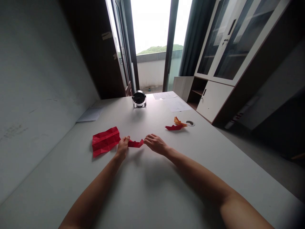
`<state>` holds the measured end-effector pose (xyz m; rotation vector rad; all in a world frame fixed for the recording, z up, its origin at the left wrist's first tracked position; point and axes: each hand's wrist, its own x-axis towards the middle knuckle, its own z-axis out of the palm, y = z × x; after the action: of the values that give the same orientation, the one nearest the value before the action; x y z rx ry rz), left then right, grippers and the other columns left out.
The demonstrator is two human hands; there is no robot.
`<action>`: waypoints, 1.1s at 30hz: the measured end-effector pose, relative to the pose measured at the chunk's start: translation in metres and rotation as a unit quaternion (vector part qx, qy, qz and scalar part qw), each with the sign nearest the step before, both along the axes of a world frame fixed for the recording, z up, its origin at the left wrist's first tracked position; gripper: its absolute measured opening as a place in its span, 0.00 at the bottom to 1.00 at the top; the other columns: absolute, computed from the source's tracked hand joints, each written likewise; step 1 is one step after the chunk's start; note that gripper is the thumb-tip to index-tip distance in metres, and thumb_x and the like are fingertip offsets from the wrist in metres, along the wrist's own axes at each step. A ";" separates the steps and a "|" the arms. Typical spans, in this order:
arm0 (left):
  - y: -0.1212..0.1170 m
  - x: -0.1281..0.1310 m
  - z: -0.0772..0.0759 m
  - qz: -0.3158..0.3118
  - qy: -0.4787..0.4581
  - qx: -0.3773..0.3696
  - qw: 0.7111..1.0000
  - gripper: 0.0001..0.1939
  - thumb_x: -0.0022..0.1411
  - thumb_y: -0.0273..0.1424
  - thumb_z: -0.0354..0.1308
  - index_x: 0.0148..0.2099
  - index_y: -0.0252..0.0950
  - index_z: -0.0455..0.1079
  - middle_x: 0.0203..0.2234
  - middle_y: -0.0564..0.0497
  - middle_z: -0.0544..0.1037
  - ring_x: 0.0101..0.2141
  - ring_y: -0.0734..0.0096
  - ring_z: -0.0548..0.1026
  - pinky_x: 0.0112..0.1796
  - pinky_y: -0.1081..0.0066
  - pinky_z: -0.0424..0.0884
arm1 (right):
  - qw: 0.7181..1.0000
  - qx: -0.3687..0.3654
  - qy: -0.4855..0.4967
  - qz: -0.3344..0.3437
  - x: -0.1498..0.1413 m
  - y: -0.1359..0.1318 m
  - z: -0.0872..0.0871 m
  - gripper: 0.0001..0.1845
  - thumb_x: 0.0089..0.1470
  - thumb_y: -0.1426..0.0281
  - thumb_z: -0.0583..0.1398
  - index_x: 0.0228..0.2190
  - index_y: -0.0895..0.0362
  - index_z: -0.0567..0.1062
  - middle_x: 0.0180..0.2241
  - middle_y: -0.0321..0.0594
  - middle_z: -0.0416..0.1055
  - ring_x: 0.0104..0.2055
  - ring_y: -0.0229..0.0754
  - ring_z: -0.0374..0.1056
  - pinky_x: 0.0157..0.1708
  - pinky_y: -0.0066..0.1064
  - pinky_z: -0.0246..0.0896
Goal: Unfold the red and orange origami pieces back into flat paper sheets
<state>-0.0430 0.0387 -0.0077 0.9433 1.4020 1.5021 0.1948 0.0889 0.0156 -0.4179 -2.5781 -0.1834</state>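
My left hand and my right hand both pinch a small folded strip of red paper, one at each end, just above the white table. Left of my left hand a larger creased red paper sheet lies flat on the table. Farther right, beyond my right hand, lie a folded red paper piece and a folded orange one.
A small round black and silver device stands at the table's far end. White paper sheets lie at the far right, another sheet at the far left. A round cable hole sits near the right edge. A cabinet stands on the right.
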 end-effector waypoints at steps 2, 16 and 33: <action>0.004 -0.007 -0.001 0.015 -0.056 -0.003 0.998 0.19 0.56 0.45 0.62 0.28 0.38 0.60 0.19 0.57 0.66 0.22 0.75 0.67 0.29 0.72 0.66 | 1.000 0.007 0.005 -0.006 0.001 0.000 0.000 0.13 0.65 0.77 0.49 0.40 0.56 0.72 0.42 0.44 0.73 0.47 0.45 0.66 0.47 0.38 0.61; 0.004 -0.017 0.006 0.056 -0.231 0.016 0.971 0.07 0.66 0.35 0.55 0.38 0.38 0.62 0.31 0.51 0.74 0.30 0.75 0.75 0.37 0.70 0.75 | 1.000 0.005 0.010 0.012 0.000 0.007 -0.008 0.15 0.61 0.80 0.54 0.45 0.55 0.75 0.58 0.44 0.66 0.63 0.47 0.57 0.55 0.43 0.61; -0.007 0.005 0.010 -0.072 -0.026 0.013 0.997 0.14 0.60 0.42 0.57 0.33 0.38 0.60 0.21 0.58 0.66 0.18 0.79 0.63 0.21 0.77 0.60 | 0.982 -0.071 0.062 -0.162 0.009 0.013 -0.011 0.09 0.64 0.74 0.51 0.33 0.56 0.69 0.28 0.39 0.72 0.30 0.40 0.64 0.34 0.30 0.51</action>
<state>-0.0378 0.0313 0.0026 0.9926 1.2544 1.4300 0.2043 0.1024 0.0042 -0.8741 -2.3943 -0.0829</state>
